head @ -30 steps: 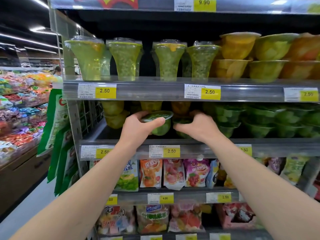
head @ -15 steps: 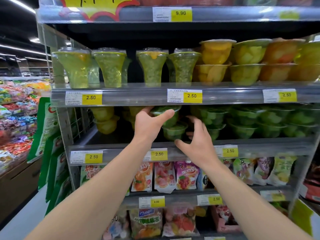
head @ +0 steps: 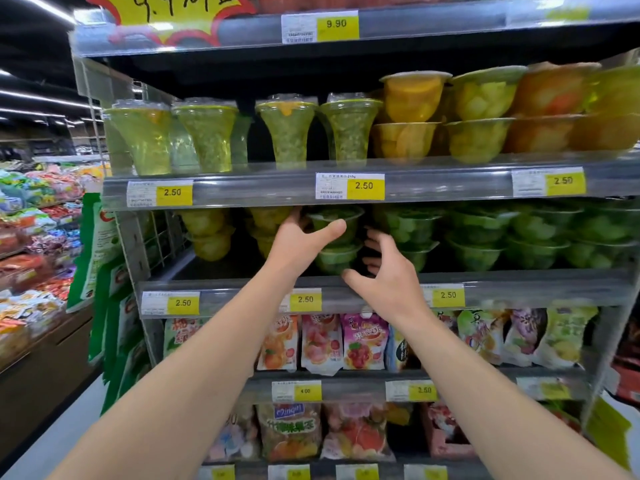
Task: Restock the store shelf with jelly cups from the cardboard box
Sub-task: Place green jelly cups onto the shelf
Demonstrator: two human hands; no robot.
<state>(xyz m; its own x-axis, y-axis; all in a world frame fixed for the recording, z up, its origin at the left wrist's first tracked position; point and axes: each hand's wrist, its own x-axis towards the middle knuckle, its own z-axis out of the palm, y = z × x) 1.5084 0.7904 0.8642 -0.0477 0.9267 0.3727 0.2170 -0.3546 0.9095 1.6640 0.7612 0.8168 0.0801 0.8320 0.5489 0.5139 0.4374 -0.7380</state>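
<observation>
Since a second ago, the left hand (head: pixel 298 242) has lifted its grasped green jelly cup (head: pixel 334 221) onto the lower cup (head: pixel 337 259); the right hand (head: pixel 384 275), fingers released, hovers just right.

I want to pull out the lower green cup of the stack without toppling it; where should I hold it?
Grip the lower green cup by its tapered sides just under the wide rim, coming from the open shelf front, while the left hand steadies the upper green cup.

left hand (head: pixel 298 242) hides upper green cup's (head: pixel 341 221) left side, right-edge cups blurred
</observation>
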